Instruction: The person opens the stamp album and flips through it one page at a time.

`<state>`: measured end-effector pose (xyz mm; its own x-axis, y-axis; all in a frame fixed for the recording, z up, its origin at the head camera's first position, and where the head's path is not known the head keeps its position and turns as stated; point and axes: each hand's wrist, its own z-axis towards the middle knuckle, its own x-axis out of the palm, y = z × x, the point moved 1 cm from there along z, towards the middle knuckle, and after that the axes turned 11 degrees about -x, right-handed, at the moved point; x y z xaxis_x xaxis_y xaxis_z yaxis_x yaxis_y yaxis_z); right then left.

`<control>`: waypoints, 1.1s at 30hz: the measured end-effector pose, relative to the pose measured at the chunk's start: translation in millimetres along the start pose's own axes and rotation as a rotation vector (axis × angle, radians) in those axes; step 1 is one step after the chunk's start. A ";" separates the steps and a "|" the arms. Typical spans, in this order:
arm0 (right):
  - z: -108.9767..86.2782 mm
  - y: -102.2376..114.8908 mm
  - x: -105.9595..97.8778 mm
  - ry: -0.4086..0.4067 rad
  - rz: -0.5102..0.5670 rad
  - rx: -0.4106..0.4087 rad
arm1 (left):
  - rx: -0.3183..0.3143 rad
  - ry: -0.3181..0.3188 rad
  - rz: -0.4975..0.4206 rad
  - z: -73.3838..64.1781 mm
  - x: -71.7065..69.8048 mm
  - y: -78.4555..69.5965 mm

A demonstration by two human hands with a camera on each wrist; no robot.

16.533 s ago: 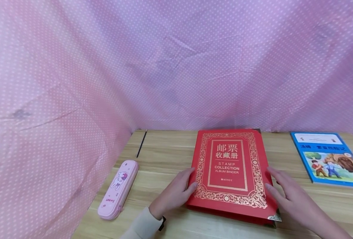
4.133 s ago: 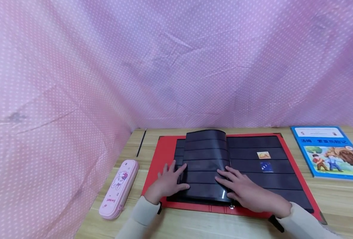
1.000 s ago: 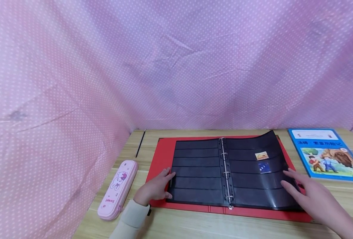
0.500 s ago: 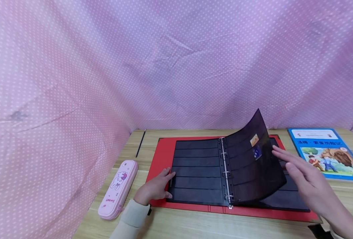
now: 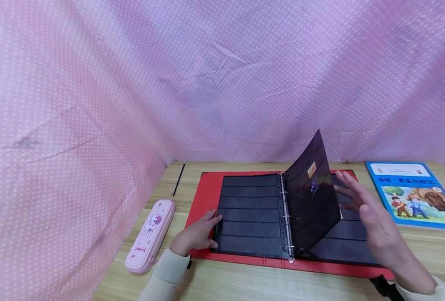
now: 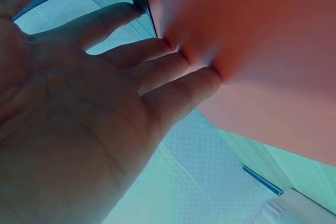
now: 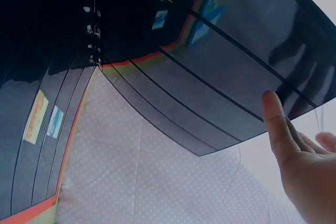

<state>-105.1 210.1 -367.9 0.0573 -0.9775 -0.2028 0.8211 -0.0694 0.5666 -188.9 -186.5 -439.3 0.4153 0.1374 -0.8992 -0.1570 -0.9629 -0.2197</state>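
Note:
A red ring-bound stamp album [image 5: 203,192] lies open on the table. One black pocket page [image 5: 309,213] stands raised from the rings, bearing an orange stamp [image 5: 311,169] and a blue stamp [image 5: 314,185]. My right hand [image 5: 380,230] has its fingers extended along that page's outer side; in the right wrist view a fingertip is right at the edge of the page [image 7: 220,87]. My left hand [image 5: 194,237] rests spread on the left cover and the edge of the left page [image 5: 249,225]. In the left wrist view its fingertips press the red cover [image 6: 273,45].
A pink pencil case [image 5: 151,236] and a thin dark pencil [image 5: 179,179] lie left of the album. At the right is a blue-covered book [image 5: 410,192]. A pink dotted cloth [image 5: 222,83] hangs behind the wooden table [image 5: 237,284].
Since one second ago the stamp page has risen from nearly flat to steeply upright, and my right hand has moved left and up with it. Earlier the album was closed; my left hand stays at the left edge.

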 end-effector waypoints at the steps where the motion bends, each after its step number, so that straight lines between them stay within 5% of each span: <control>1: -0.3 -1.2 1.1 -0.013 0.051 -0.016 | 0.001 0.001 0.000 0.1 -0.2 -0.1; 5: 0.4 -3.9 9.1 0.011 0.110 -0.005 | 0.010 0.016 -0.031 0.0 -3.3 1.4; 9: 0.0 -5.6 21.9 0.181 -0.056 0.138 | 0.011 0.001 -0.121 1.8 -10.7 6.5; 14: -8.6 -16.2 40.9 0.413 -0.269 0.260 | 0.015 -0.120 -0.256 3.6 -24.4 8.3; 20: -19.1 -34.5 59.1 0.626 -0.279 0.302 | 0.079 -0.245 -0.402 -3.4 -49.7 -0.4; 26: -22.6 -46.5 77.5 0.761 -0.298 0.272 | 0.071 -0.237 -0.355 -2.3 -51.4 -2.9; 33: -22.8 -50.7 89.3 0.871 -0.389 0.311 | -0.011 -0.075 -0.133 6.6 -16.0 -21.8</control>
<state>-128.6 130.8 -433.0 0.3146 -0.3980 -0.8618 0.6933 -0.5238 0.4950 -198.1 -166.1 -422.7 0.3638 0.2808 -0.8881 -0.0950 -0.9373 -0.3353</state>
